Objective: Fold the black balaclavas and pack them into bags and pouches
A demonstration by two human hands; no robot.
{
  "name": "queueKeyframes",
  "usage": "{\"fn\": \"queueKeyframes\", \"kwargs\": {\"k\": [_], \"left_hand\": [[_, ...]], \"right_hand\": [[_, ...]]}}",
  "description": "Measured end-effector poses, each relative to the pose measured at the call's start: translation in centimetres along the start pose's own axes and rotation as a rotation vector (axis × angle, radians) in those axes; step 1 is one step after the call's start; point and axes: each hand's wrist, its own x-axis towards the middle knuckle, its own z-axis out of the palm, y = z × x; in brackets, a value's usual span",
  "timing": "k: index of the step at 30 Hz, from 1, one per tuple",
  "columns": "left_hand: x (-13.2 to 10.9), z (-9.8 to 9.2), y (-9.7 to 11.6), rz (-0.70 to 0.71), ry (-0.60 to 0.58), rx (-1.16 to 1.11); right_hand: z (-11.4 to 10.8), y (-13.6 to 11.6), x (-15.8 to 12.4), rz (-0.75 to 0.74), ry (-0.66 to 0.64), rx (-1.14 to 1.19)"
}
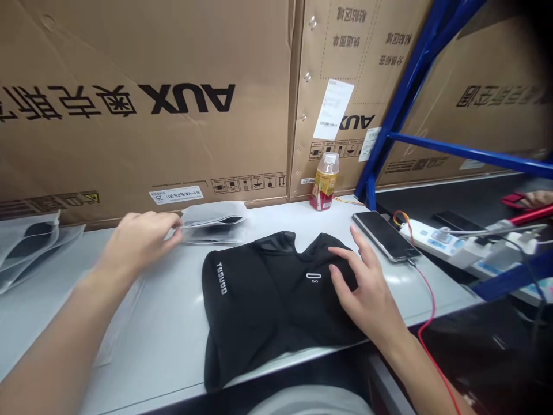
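Observation:
A folded black garment (276, 300) with white lettering and a small white logo lies at the table's front edge. My right hand (360, 282) is open, its fingers spread over the garment's right side. Behind the garment, to its left, is a translucent white plastic bag (212, 235) with something dark showing in it. My left hand (142, 236) is closed, with thumb and forefinger pinching the bag's left edge.
More translucent bags (32, 248) with dark contents lie at the far left. Large cardboard boxes (142, 155) wall off the back. A drink bottle (325, 181), a cabled phone (384, 235), a power strip (440, 242) and a blue metal frame (400, 98) stand right. Another person's hand (537, 199) shows far right.

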Motion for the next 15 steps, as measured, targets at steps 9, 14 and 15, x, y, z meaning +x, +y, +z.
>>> {"fn": "queueKeyframes", "kwargs": {"k": [9, 14, 15], "left_hand": [[-10.7, -3.8, 12.4, 0.229, 0.401, -0.443], [-14.2, -0.7, 13.9, 0.287, 0.386, -0.575], [-14.5, -0.3, 13.6, 0.287, 0.387, -0.592]], "right_hand": [[-1.0, -6.1, -0.6, -0.343, -0.177, 0.12], [0.9, -10.0, -1.4, -0.587, -0.285, 0.184], [1.3, -10.4, -1.4, -0.588, -0.275, 0.189]]}}
